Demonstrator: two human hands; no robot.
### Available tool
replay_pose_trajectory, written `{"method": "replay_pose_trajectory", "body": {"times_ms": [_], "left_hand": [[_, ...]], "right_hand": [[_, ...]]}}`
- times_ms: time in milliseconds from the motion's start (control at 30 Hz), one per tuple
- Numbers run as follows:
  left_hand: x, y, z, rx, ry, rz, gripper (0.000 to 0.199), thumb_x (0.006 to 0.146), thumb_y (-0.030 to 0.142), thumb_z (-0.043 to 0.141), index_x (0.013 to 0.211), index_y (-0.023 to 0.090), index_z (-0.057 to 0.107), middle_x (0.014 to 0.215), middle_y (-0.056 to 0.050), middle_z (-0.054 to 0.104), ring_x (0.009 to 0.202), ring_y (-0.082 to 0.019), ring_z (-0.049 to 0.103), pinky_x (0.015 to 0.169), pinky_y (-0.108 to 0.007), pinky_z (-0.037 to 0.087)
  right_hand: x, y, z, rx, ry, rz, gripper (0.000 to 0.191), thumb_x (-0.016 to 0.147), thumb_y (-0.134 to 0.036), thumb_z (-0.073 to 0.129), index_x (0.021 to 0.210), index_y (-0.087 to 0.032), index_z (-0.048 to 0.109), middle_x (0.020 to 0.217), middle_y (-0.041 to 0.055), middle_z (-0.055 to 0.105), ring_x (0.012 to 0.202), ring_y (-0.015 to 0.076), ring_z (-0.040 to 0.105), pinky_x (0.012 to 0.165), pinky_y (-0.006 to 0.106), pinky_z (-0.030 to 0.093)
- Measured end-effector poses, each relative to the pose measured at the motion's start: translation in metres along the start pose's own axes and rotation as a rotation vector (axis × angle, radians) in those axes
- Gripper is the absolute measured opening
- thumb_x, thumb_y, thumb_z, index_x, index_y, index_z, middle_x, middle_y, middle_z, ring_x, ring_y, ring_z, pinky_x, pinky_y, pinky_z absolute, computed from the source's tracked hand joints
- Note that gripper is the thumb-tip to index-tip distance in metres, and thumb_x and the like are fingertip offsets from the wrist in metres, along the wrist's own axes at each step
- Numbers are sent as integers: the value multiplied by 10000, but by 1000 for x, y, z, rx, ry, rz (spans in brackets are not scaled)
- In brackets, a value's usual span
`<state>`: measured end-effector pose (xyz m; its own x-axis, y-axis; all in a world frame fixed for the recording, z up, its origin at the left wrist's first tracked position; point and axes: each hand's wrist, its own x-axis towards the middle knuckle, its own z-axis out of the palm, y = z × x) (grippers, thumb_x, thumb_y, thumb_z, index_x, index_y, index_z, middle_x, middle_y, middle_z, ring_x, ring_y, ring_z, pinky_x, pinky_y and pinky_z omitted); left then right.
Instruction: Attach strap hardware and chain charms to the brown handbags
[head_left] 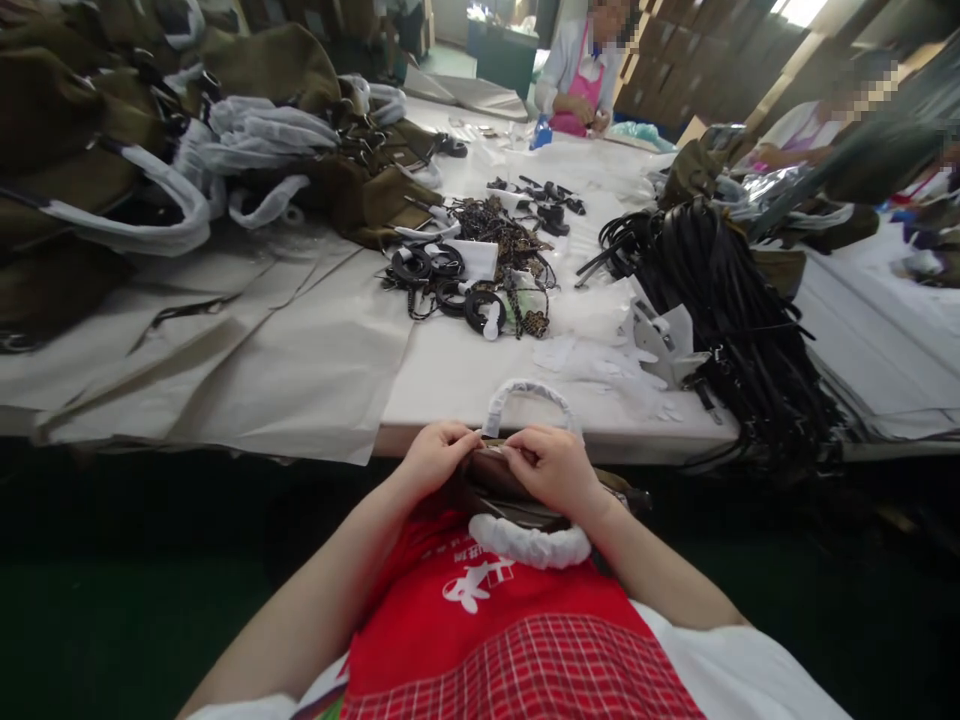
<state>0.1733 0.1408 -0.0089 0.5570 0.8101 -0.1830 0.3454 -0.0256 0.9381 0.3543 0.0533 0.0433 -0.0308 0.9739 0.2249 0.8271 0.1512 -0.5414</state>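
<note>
Over on the left, a heap of olive-brown handbags (292,65) with white-wrapped handles crowds the far-left part of the worktop (442,390), and in front of it sheets of wrapping paper (300,375) spill over the front edge. Next, the left hand (439,457), just off that front edge: thumb and forefinger pinch the rim of the open mouth of an olive-brown handbag (499,485). Beyond, mid-worktop, there's a tangle of coiled black straps (471,310) and metal chains (491,228).

The handbag itself sits between the worktop's front edge and the wearer's red apron (555,620), one white-wrapped handle (529,390) standing up by the edge, the other (530,541) lying against the apron. And here's the right hand (559,468), thumb and forefinger pressed together at the same mouth, the other fingers curled; exactly what they grip is too small to tell. At the far edge, a co-worker in a pink apron (585,90)! Then a thick bundle of black straps (720,290) droops over the front edge, with more paper (877,340) to its right.
</note>
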Motion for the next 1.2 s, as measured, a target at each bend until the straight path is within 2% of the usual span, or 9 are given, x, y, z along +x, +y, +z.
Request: {"method": "replay_pose_trajectory", "body": {"times_ms": [100, 267, 533, 633, 733, 833, 933, 1067, 1200], "left_hand": [[3, -3, 0, -62, -33, -50, 402, 812, 497, 563, 685, 156, 734, 570, -20, 614, 563, -162, 552, 572, -273, 426], [2, 0, 3, -114, -37, -74, 399, 790, 508, 583, 700, 149, 735, 554, -14, 616, 541, -150, 535, 531, -252, 408], [8, 4, 9, -43, -2, -43, 405, 811, 491, 548, 590, 167, 652, 587, -17, 608, 609, -166, 562, 588, -262, 431], [22, 15, 17, 21, -4, 7, 398, 831, 460, 537, 558, 184, 625, 602, -17, 613, 639, -173, 566, 623, -269, 442], [42, 27, 26, 74, -36, 59, 347, 829, 408, 546, 570, 198, 643, 654, -22, 645, 710, -186, 574, 685, -273, 453], [60, 33, 32, 80, -108, 49, 343, 829, 407, 540, 580, 201, 654, 602, -11, 631, 648, -178, 564, 639, -270, 453], [69, 29, 32, 31, -200, -8, 339, 843, 411, 506, 685, 188, 708, 591, -2, 659, 574, -164, 583, 582, -263, 471], [69, 19, 28, -62, -259, -66, 299, 766, 277, 572, 981, 154, 739, 881, -48, 775, 766, -184, 702, 712, -279, 553], [67, 13, 25, -60, -228, -92, 313, 678, 177, 629, 968, 159, 746, 861, -46, 780, 811, -203, 723, 766, -294, 566]], "right_hand": [[1, 1, 12, -12, -20, 1, 120, 842, -203, 649, 745, -190, 719, 674, 4, 663, 629, 130, 589, 627, 249, 390], [4, 6, 19, -58, -74, -22, 157, 859, -245, 643, 737, -197, 731, 681, 10, 671, 636, 132, 602, 624, 254, 377], [8, 8, 21, -139, -133, -9, 218, 913, -295, 583, 789, -201, 735, 760, 36, 714, 686, 148, 621, 641, 259, 390], [12, 20, 19, -160, -120, 14, 238, 928, -283, 558, 791, -200, 734, 759, 41, 709, 698, 151, 623, 644, 252, 406], [17, 44, 16, -114, -90, 60, 232, 926, -277, 569, 802, -196, 747, 766, 44, 710, 714, 154, 632, 658, 246, 431], [21, 68, 15, -25, -136, 91, 195, 914, -263, 595, 872, -191, 771, 788, 48, 724, 718, 161, 647, 661, 248, 455], [21, 84, 18, 37, -185, 91, 194, 912, -262, 602, 879, -185, 777, 789, 54, 730, 715, 171, 654, 665, 258, 472], [21, 90, 24, 140, -186, 110, 208, 926, -272, 588, 930, -186, 778, 826, 55, 740, 751, 176, 664, 699, 265, 490], [27, 88, 25, 158, -248, 92, 236, 949, -282, 563, 950, -178, 776, 861, 60, 748, 789, 165, 673, 737, 247, 495]]}}
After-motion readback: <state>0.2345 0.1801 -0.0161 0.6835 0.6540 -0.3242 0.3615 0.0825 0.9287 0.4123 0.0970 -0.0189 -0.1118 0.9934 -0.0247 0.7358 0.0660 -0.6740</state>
